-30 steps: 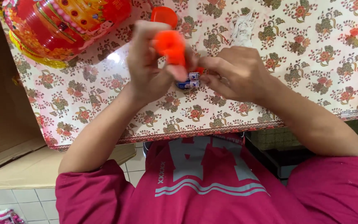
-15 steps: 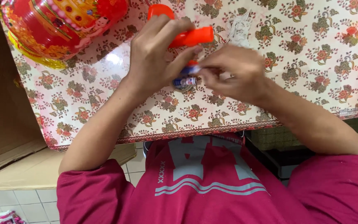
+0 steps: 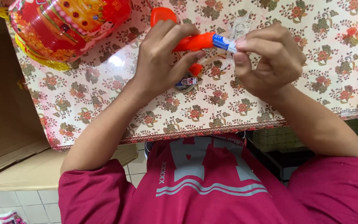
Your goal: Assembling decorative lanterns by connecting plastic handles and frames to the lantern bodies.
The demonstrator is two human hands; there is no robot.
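Orange tube (image 3: 193, 41) held level above the flowered tablecloth (image 3: 311, 74), left hand (image 3: 162, 62) clamped round its body, right hand (image 3: 266, 58) fingertips pinched on its blue-banded end. Best kept steady, grip firm near that end. Red lantern (image 3: 67, 25) sits well left.

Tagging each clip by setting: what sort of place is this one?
Probably a home craft table: a floral tablecloth, a red paper lantern and a cardboard box on a tiled floor. Both hands hold an orange tube.
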